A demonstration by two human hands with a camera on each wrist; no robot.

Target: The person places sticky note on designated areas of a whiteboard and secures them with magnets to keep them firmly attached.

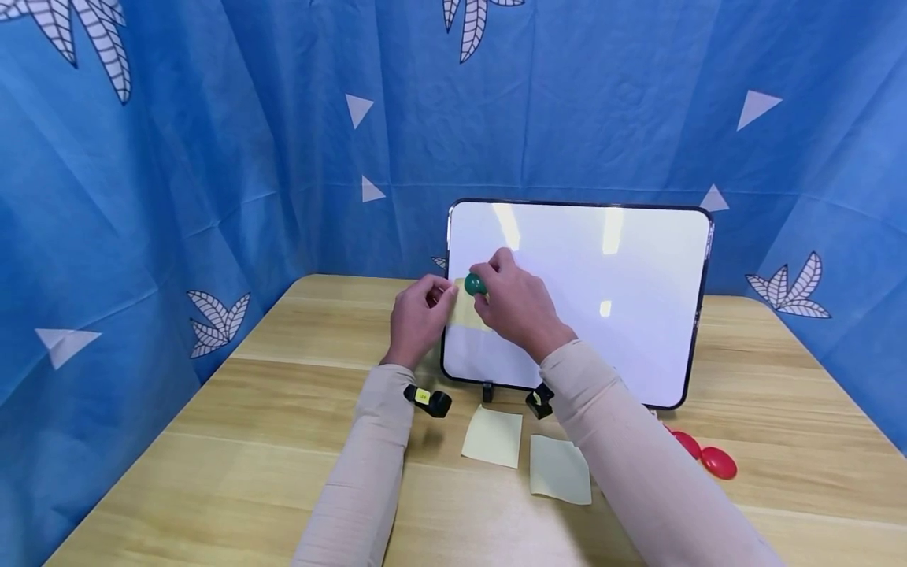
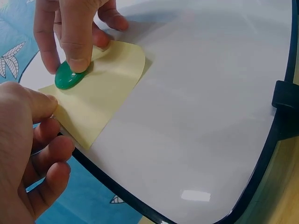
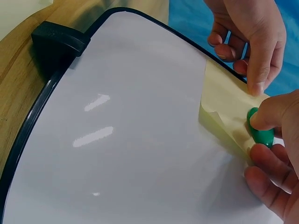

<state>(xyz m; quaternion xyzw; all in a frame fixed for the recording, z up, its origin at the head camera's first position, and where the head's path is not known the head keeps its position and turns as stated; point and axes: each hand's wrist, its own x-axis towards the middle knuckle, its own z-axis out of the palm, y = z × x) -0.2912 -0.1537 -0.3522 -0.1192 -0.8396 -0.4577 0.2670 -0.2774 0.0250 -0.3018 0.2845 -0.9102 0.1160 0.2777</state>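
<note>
A framed whiteboard (image 1: 638, 315) stands upright on the table, with a yellow paper note (image 2: 100, 105) lying against its left side. My left hand (image 1: 418, 319) pinches the note's corner at the board's left edge, thumb in front and other fingers curled by the frame. Between the thumb and fingers of my right hand (image 1: 520, 303) is a round green magnet (image 2: 69, 79), held over the upper part of the note. In the right wrist view, one edge of the note (image 3: 224, 93) lifts and curls off the board.
Two pale paper notes, one left (image 1: 494, 437) and one right (image 1: 560, 470), lie on the wooden table (image 1: 283, 457) in front of the board. Red round magnets (image 1: 719, 463) sit to the right, partly behind the right sleeve. A black foot (image 1: 487, 391) supports the board; a blue curtain (image 1: 602, 102) hangs behind.
</note>
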